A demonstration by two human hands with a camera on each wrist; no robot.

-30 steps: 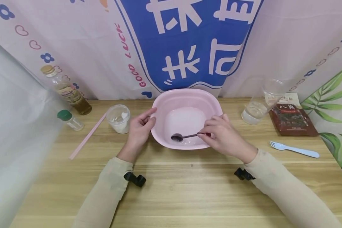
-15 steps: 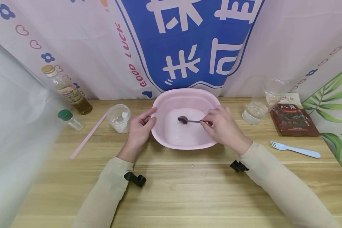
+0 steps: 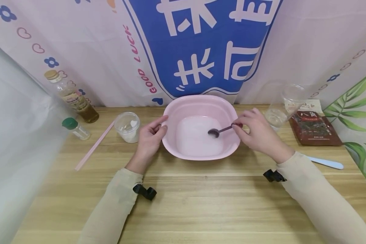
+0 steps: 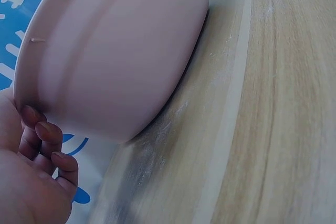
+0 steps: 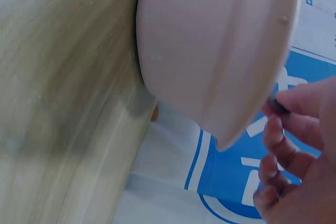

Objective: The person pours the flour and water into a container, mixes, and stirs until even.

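A pink plastic basin (image 3: 170, 142) stands on the wooden table, with a whitish, cloudy layer across its bottom. My left hand (image 3: 150, 139) holds the basin's left rim, its fingertips curled under the lip in the left wrist view. At the right rim my right hand (image 3: 259, 134) pinches the handle of a dark spoon (image 3: 214, 133) between thumb and fingers. The spoon's bowl is down in the basin, right of its middle. In the right wrist view only a dark bit of the handle shows at the fingertips; the basin wall hides the rest.
To the left are a clear tub (image 3: 126, 127) of white powder, pink chopsticks (image 3: 94, 145), a green-capped shaker (image 3: 76, 128) and an oil bottle (image 3: 74, 100). A clear cup (image 3: 282, 108), partly behind the right hand, a brown packet (image 3: 314, 128) and a blue fork (image 3: 327, 162) lie to the right.
My right hand swept the spoon from the basin's near side to its middle, then rightward toward the right rim. The left hand and the basin kept their places.
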